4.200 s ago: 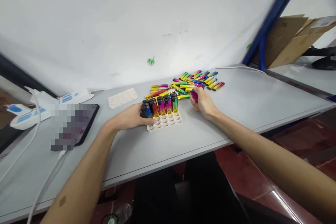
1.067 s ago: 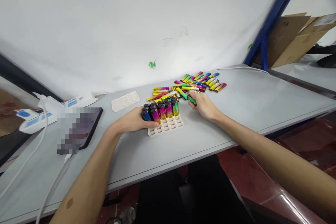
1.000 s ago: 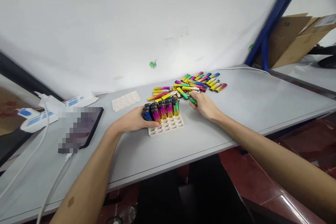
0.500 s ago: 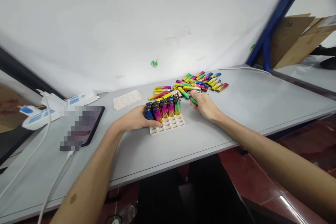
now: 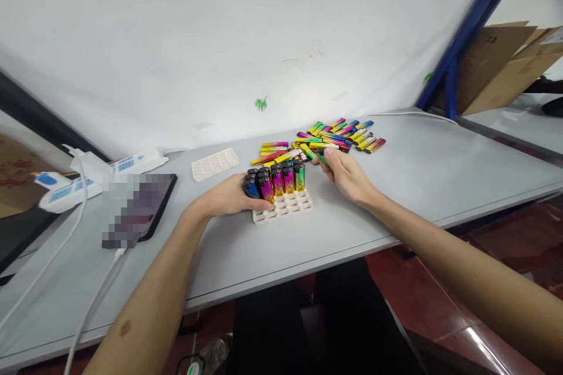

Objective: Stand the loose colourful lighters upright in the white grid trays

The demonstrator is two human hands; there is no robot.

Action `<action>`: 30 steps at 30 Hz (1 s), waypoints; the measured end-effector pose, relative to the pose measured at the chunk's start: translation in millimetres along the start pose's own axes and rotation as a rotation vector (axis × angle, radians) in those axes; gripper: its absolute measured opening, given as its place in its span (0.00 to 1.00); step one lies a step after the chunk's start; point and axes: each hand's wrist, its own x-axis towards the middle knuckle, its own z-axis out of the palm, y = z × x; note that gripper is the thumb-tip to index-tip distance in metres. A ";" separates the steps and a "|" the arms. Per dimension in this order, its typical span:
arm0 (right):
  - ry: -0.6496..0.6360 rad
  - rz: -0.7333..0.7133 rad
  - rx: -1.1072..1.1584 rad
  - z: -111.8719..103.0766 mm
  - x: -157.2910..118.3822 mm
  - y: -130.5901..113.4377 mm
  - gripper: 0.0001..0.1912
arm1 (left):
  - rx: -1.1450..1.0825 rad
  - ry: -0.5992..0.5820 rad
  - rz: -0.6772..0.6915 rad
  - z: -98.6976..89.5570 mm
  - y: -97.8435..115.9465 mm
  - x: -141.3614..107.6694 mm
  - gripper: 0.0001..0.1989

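Several shiny lighters [image 5: 277, 180] with black tops stand upright in the back rows of a cream tray with slots [image 5: 284, 209]; its front slots show open. My left hand [image 5: 229, 194] is curled around the left end of this group, thumb across the front beside a magenta lighter [image 5: 266, 186], other fingers hidden behind. At the near edge of a loose heap of lighters [image 5: 338, 137], my right hand [image 5: 345, 171] is closed on a green lighter [image 5: 322, 159], thumb on top. That lighter is partly covered by the fingers.
A second cream tray [image 5: 215, 164] lies behind my left hand. At the left are a phone [image 5: 145, 211] on a white cable [image 5: 99, 287] and a power strip [image 5: 136, 162]. A white wall [image 5: 197, 41] backs the table; cardboard boxes [image 5: 497, 64] stand at the right.
My right hand has turned slightly and its grip on the green lighter has shifted at the heap. My left hand stays around the standing lighters. The whole view has shifted a little.
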 end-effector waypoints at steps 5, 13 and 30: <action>0.111 -0.233 -0.181 -6.0 -6.4 -17.5 0.14 | -0.009 -0.021 0.022 -0.2 -1.1 0.5 0.34; -0.048 -0.298 -0.193 14.0 -13.5 -61.2 0.12 | -0.021 -0.029 0.047 -0.1 1.4 -0.6 0.30; -0.195 -0.264 -0.681 27.0 -10.7 -85.5 0.05 | -0.025 -0.019 0.091 1.1 -1.4 0.0 0.27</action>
